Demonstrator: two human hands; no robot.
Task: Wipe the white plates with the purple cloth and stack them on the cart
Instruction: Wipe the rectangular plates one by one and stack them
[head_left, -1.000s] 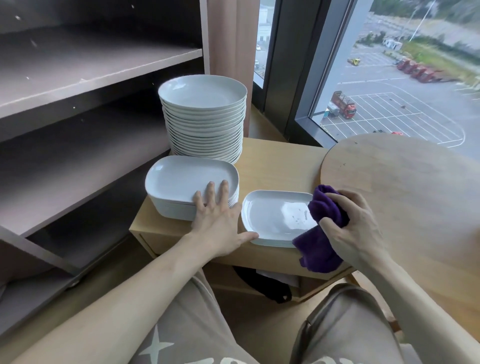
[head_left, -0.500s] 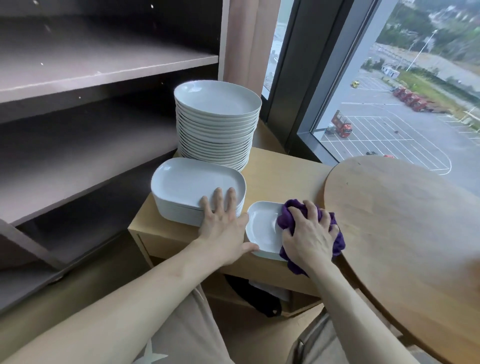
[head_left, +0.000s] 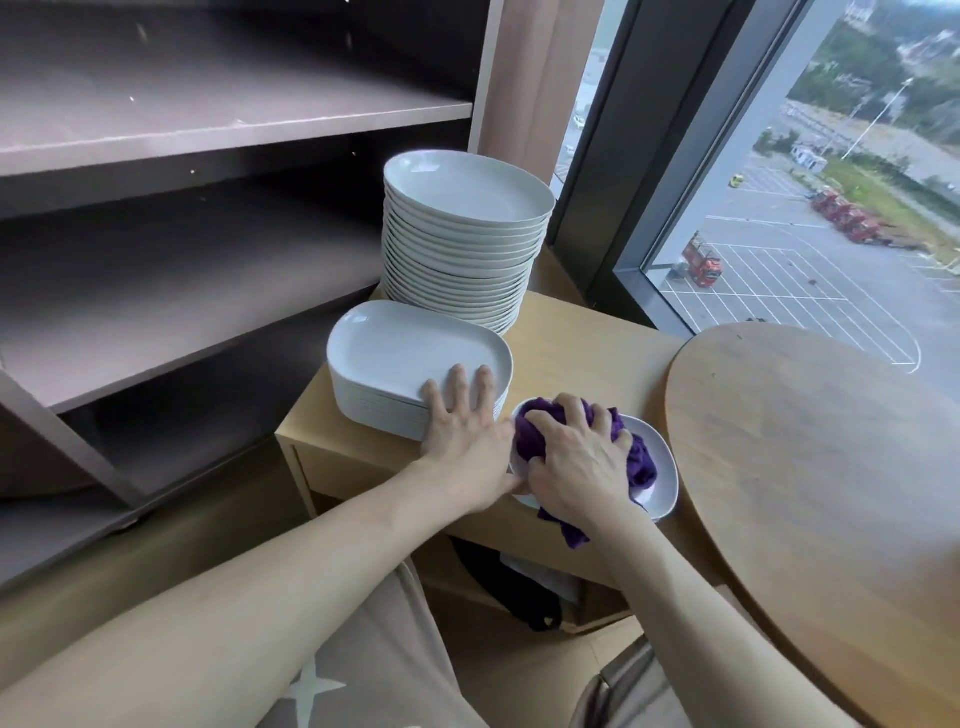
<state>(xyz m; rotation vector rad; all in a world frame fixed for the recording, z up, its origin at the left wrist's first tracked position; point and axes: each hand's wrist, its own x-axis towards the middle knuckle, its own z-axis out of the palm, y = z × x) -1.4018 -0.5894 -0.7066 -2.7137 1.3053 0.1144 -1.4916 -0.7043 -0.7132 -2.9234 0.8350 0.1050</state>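
Fingers of the right hand (head_left: 576, 467) are curling round the purple cloth (head_left: 641, 460), bunching it into a wad and pressing it down on a small white plate (head_left: 662, 483) at the lower centre of the frame. That plate is lying flat on the near right corner of the wooden bench (head_left: 587, 358), most of it covered by the cloth and the hand, with only its right rim and a strip of its left edge showing; a tail of the cloth is hanging over its near edge. Just left of it, the left hand (head_left: 462, 436) is lying flat and released, fingers straight and spread, holding nothing. Its fingertips are resting on the near right edge of a stack of oblong white plates (head_left: 395, 353), and its thumb is reaching towards the left edge of the small plate. Behind that low stack, towards the upper centre, a much taller stack of round white plates (head_left: 457, 260) is standing on the far side of the bench, the two stacks just beside each other. A grey shelf unit (head_left: 208, 119) is filling the left half of the frame, and a pinkish curtain (head_left: 524, 78) is hanging at the top centre. A window (head_left: 831, 234) at the upper right is looking down on a car park. A round wooden table (head_left: 831, 467) is taking up the right edge, its rim close to the small plate. Under the bench a black object (head_left: 509, 587) is showing, too dark to tell what it is, and beige trousers (head_left: 363, 675) with a white star are showing along the bottom.
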